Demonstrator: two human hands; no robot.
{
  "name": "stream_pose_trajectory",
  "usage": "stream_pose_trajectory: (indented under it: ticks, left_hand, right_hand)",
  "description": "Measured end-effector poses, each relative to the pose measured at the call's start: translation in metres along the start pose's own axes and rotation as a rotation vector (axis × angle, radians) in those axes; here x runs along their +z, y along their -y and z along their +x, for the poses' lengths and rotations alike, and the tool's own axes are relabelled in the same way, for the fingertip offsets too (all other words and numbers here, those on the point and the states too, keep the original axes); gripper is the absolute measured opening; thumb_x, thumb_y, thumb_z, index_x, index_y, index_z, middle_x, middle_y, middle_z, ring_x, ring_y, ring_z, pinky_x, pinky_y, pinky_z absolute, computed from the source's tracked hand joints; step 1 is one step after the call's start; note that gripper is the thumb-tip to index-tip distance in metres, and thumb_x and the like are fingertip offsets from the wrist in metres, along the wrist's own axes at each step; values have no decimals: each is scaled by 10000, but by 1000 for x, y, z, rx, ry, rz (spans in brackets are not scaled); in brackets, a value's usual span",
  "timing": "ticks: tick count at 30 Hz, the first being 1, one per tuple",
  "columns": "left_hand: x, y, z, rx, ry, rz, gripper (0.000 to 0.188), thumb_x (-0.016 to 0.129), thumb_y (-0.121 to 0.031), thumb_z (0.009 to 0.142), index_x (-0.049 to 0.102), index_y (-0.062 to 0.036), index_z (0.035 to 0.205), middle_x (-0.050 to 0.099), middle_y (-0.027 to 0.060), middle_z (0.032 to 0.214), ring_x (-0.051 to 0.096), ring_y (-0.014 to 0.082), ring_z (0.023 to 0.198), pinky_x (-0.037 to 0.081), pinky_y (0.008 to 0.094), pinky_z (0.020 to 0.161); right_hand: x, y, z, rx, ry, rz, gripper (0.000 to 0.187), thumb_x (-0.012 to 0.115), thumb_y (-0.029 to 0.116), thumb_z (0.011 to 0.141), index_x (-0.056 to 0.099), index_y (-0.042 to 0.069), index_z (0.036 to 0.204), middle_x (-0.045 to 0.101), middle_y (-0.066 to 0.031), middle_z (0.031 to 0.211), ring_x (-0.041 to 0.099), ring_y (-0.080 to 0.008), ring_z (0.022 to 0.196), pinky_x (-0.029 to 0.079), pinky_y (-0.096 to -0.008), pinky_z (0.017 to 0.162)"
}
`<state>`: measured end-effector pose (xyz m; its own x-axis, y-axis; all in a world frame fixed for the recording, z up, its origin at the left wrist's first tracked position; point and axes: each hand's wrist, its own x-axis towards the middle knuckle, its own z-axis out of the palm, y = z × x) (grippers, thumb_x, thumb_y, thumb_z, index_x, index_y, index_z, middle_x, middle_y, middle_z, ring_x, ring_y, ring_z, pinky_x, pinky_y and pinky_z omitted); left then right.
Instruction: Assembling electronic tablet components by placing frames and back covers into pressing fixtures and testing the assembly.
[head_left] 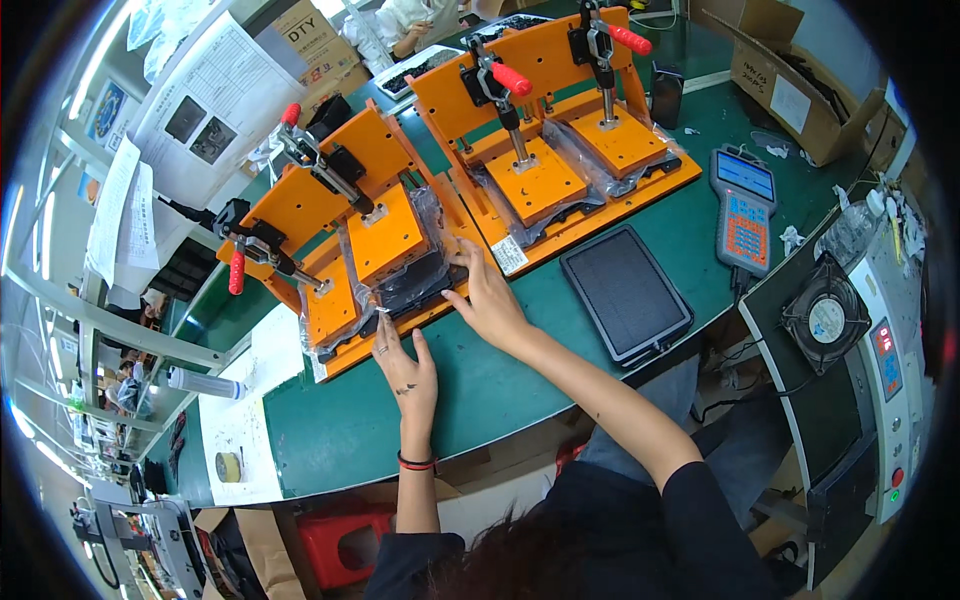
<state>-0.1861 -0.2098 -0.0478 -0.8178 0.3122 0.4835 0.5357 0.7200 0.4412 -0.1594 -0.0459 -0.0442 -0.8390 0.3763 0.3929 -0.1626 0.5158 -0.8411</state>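
Note:
An orange clamping fixture [290,212] stands on the left of the bench, with red-handled toggle clamps. Under its larger orange pressing block [385,240] lies a black flat part [412,283] in clear plastic film [430,215]. My left hand [405,375] is at the fixture's front edge, fingers stretched out and tips by the film at the part's near left. My right hand [490,300] has thumb and fingers apart at the part's right end; its fingertips appear to touch the part. Whether either hand presses on it I cannot tell.
A second orange fixture [520,185] stands to the right, its blocks down on film-covered parts. A black rectangular device [628,293] and a grey handheld keypad unit [743,212] lie on the green bench. At left are a white bottle [205,383] and a tape roll [228,467].

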Motion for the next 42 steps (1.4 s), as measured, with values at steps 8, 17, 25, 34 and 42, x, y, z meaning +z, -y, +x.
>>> stream_pose_trajectory:
  ticks: [8,17,25,34,42]
  left_hand:
    - [19,2,12,85,35,174,577,499,-223,906,290,90,1344,295,265,1393,287,364,1288,232,400,1072]
    - [-48,-30,55,229,-512,115,434,521,-161,884,392,105,1202,463,270,1102,423,392,1033,306,453,951]
    - [-108,-71,282,-44,122,-583,735,288,-551,929,336,78,1307,422,286,1286,409,356,1216,263,400,1053]
    - [-130,-99,234,557,236,-731,654,172,-469,949,589,33,993,636,181,963,588,308,945,410,381,898]
    - [-56,-41,221,940,-431,77,169,495,-123,832,641,-37,833,662,147,892,637,308,869,502,386,785]
  right_hand:
    - [8,8,15,47,-110,-152,771,688,107,747,190,-66,1309,343,-275,1285,371,-392,1207,326,-413,1012]
    - [-20,28,-36,-23,-229,6,592,598,92,807,246,-50,1261,406,-213,1120,461,-363,1050,397,-417,897]
    - [-43,65,-85,-12,-32,308,431,552,63,837,329,-13,1198,438,-151,1051,539,-245,938,460,-358,807]
    - [-69,35,-112,109,-93,331,355,522,17,840,367,-18,1157,500,-142,989,576,-212,854,481,-315,766]
    - [-83,53,-120,80,-29,284,237,520,42,873,437,-13,1088,563,-121,900,586,-184,848,473,-299,759]
